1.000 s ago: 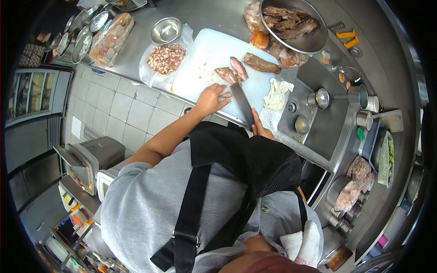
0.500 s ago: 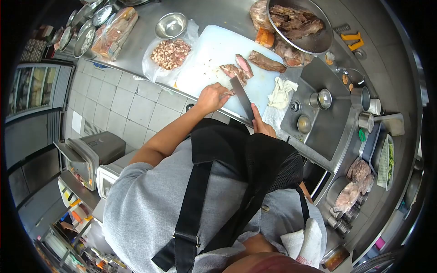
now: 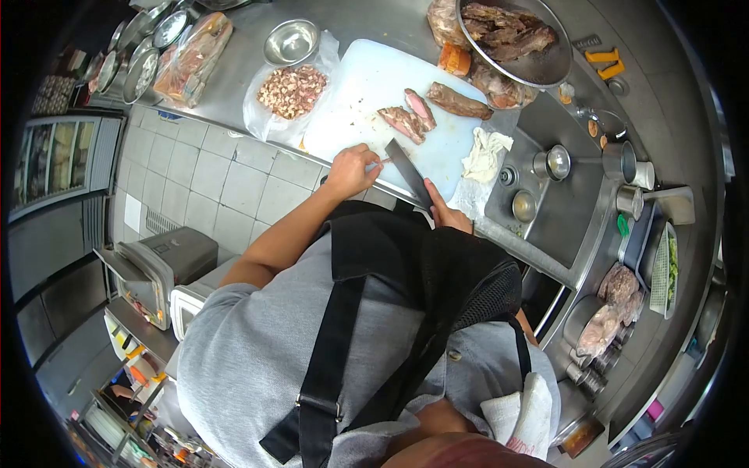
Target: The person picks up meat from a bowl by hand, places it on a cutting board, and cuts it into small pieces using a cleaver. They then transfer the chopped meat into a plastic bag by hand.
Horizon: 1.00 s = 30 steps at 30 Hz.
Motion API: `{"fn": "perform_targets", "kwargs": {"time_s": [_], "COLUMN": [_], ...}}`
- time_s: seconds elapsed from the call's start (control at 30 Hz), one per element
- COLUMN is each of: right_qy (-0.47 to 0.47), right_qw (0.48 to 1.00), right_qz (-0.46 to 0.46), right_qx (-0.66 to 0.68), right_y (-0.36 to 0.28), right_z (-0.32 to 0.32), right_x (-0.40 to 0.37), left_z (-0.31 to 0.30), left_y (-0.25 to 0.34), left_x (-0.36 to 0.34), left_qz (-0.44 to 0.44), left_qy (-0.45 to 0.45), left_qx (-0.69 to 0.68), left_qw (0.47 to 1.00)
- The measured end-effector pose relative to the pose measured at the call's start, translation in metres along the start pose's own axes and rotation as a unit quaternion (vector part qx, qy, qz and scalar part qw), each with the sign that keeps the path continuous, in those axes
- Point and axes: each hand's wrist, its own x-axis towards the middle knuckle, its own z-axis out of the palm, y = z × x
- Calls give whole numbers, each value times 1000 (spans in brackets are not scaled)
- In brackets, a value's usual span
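Observation:
My right hand (image 3: 449, 212) grips the handle of a broad-bladed kitchen knife (image 3: 407, 171), its blade angled over the near edge of the white cutting board (image 3: 355, 90). Close to the blade, the fingers of my left hand (image 3: 353, 169) are pinched on a thin strip of meat (image 3: 380, 162). Cut meat pieces (image 3: 402, 122) with pink insides lie on the board beyond the knife tip. Behind them rests a longer browned piece of meat (image 3: 459, 101). A white cloth (image 3: 485, 154) lies at the board's right side.
Diced meat (image 3: 292, 91) sits on a plastic bag left of the board, beside a steel bowl (image 3: 291, 43). A large pan (image 3: 562, 66) of cooked meat stands at the back right. To the right is a sink (image 3: 562, 210) with small bowls. Bagged meat (image 3: 195, 62) lies far left.
The knife blade has shifted slightly left and toward me, away from the cut pieces. My left hand has drawn a little left with the strip. The cut pieces now lie more fully in view.

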Motion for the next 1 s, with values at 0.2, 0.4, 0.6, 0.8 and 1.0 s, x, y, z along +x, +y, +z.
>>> {"fn": "perform_targets", "kwargs": {"time_s": [0.2,0.4,0.6,0.8,1.0], "right_qy": [72,192,259,161,67], "right_qw": [997,952,800,707,844], "right_qz": [-32,53,144,180,89], "right_qx": [26,232,521,664,524], "right_y": [-4,16,8,-55,-103], "right_z": [13,81,152,155,85], "right_x": [-6,-25,-25,3,48], "left_z": [-2,0,50,57,-24], "left_y": [-12,-19,-1,13,-4], "left_x": [3,29,36,17,41], "left_qz": [47,120,154,122,116], "left_qy": [-27,-10,-48,-51,82], "left_qx": [1,-32,-215,-200,-140], "left_qw": [999,992,963,971,980]}}
